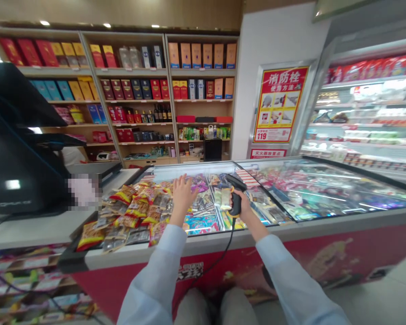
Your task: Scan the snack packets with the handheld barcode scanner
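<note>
My right hand (244, 204) is wrapped round the black and yellow grip of a barcode scanner (236, 201), whose head points up and to the left over the freezer. From its base a black cable hangs down across the freezer's front. Fingers apart and stretched forward, my left hand (183, 192) hovers near the right edge of a heap of snack packets (137, 206), with nothing seen in it. Whether it touches the glass lid cannot be made out. The heap, in red, yellow and clear wrappers, covers the left end of the chest freezer (287, 234).
At the left a black checkout terminal (16, 149) stands on a white counter (54, 225). Packaged goods lie under the freezer's glass. Shelves of boxes (135, 89) line the back wall, beside a red fire-hydrant poster (280, 104). A lit refrigerated display (368, 110) stands at right.
</note>
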`<action>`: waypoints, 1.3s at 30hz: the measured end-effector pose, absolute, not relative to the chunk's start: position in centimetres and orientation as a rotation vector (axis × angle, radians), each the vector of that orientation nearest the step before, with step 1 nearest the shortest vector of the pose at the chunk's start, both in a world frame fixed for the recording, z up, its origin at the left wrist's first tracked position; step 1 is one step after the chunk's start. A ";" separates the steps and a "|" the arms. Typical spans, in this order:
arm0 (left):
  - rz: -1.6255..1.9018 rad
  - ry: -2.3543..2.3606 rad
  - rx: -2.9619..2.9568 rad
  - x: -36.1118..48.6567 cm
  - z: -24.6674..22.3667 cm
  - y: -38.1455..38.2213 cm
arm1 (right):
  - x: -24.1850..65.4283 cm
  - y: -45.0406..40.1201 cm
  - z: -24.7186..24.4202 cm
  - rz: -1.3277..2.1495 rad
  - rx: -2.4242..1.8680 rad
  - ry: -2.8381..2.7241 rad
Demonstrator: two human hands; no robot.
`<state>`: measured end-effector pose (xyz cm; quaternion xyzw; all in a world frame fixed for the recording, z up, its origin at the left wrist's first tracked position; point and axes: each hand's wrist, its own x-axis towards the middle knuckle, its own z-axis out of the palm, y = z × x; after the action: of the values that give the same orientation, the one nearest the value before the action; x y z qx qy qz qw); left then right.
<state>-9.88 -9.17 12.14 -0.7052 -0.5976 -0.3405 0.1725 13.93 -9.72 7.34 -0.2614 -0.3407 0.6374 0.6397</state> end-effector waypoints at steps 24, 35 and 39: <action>-0.845 -1.572 -2.972 17.9 3.0 0.6 | 34.5 -7.8 1.3 1.155 -0.761 -0.419; -0.733 -1.580 -2.856 18.5 1.8 0.6 | 34.3 -7.5 1.2 1.119 -0.888 -0.408; -0.718 -1.561 -2.867 18.6 1.9 0.5 | 34.3 -7.5 1.2 1.112 -0.888 -0.432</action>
<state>18.63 0.47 1.93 -0.8534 -0.4647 -0.2137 -0.1002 34.28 -7.46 1.23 -0.4042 -0.1967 0.5063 0.7359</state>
